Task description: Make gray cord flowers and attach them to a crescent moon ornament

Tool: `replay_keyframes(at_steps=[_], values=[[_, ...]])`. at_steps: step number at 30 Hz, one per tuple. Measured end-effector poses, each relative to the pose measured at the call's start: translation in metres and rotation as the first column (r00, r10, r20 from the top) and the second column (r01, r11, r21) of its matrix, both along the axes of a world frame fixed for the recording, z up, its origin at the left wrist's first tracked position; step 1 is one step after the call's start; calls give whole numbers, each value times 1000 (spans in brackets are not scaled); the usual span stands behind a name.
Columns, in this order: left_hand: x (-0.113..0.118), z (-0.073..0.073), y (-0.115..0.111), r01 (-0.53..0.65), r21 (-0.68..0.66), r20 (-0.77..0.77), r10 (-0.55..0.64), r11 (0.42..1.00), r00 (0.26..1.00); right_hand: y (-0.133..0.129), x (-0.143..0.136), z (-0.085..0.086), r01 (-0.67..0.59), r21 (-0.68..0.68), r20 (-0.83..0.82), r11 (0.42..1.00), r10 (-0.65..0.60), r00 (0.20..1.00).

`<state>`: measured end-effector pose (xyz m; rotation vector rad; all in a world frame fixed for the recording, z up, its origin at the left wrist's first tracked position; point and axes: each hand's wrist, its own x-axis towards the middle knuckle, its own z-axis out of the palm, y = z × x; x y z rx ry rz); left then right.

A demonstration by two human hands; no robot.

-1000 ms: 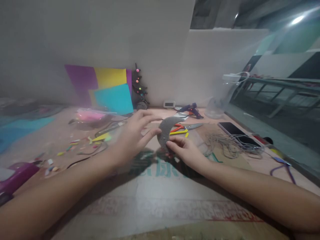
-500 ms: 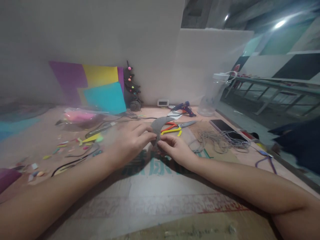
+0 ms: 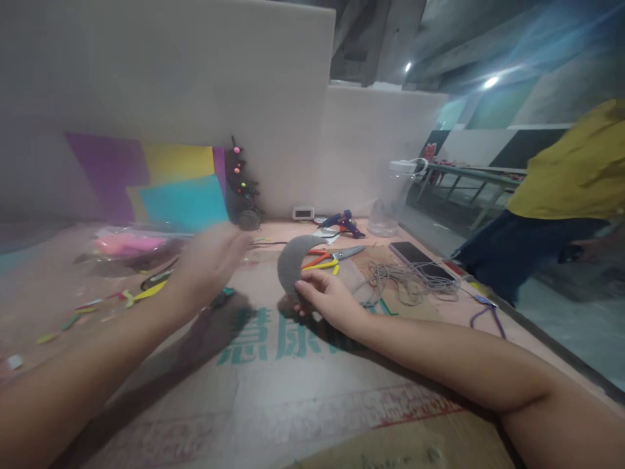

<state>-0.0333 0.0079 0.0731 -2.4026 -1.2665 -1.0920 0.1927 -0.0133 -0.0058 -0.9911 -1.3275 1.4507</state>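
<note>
Between the thumb and fingers of my right hand (image 3: 332, 301) is a grey crescent (image 3: 290, 262), its surface finely ribbed like wound cord. It stands upright above the cardboard, one tip curving to the upper right. Just behind it lie pliers (image 3: 336, 256) with one red and one yellow handle, partly covered by the crescent and my fingers. My left hand (image 3: 212, 264) is apart from the crescent, over the left side of the table. Motion smears its fingers, so I cannot make out whether it holds anything.
Tangled grey cord (image 3: 403, 280) lies right, beside a phone (image 3: 422, 260). A glue gun (image 3: 344, 225), a small white clock (image 3: 303, 213) and a clear bottle (image 3: 385, 212) stand at the back. Left are coloured sheets (image 3: 183, 202) and scraps (image 3: 88, 306). A person in yellow (image 3: 576, 169) is beyond the table.
My left hand has let go of the crescent and moved away to the left. My right hand still holds it. The view has shifted, and a person in yellow has come into sight.
</note>
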Motion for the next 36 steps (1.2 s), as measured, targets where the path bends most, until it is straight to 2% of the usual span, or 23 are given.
replay_keyframes(at_steps=[2,4,6,8,10,14,19,23,25,27,29,30,33,36], values=[[0,-2,1,30,-163,77,-17,986,997,-2,0,1,-13,24,8,1000,13,1000],[0,-10,3,99,-313,201,-35,945,979,-4,0,2,-23,57,16,998,22,1000],[2,-19,5,201,-458,299,-63,866,952,-5,1,3,-28,78,27,997,26,999],[4,-24,5,271,-565,311,-104,779,945,-6,1,4,-25,86,38,996,22,999],[9,-26,3,312,-610,327,-127,728,936,-6,2,4,-20,85,51,996,15,999],[19,-26,-4,392,-620,405,-151,679,902,-6,2,4,-30,83,76,996,24,997],[27,-28,-10,444,-650,501,-92,616,861,-7,2,4,-79,125,113,989,65,991],[31,-31,-13,467,-577,521,-138,670,842,-8,1,5,-112,144,186,983,84,979],[31,-32,-14,431,-518,524,-125,739,842,-9,1,5,-128,148,210,981,95,973],[29,-33,-15,366,-417,492,-133,832,861,-9,0,5,-139,151,227,979,102,969],[25,-34,-14,310,-267,377,-197,912,905,-10,0,5,-124,141,216,982,92,972],[22,-34,-13,301,-188,290,-240,935,927,-10,0,4,-115,132,202,985,87,976],[17,-34,-10,302,-15,59,-300,953,952,-9,0,3,-94,134,158,987,72,985],[16,-35,-8,280,82,-68,-275,956,959,-8,1,2,-80,153,154,985,56,986]])
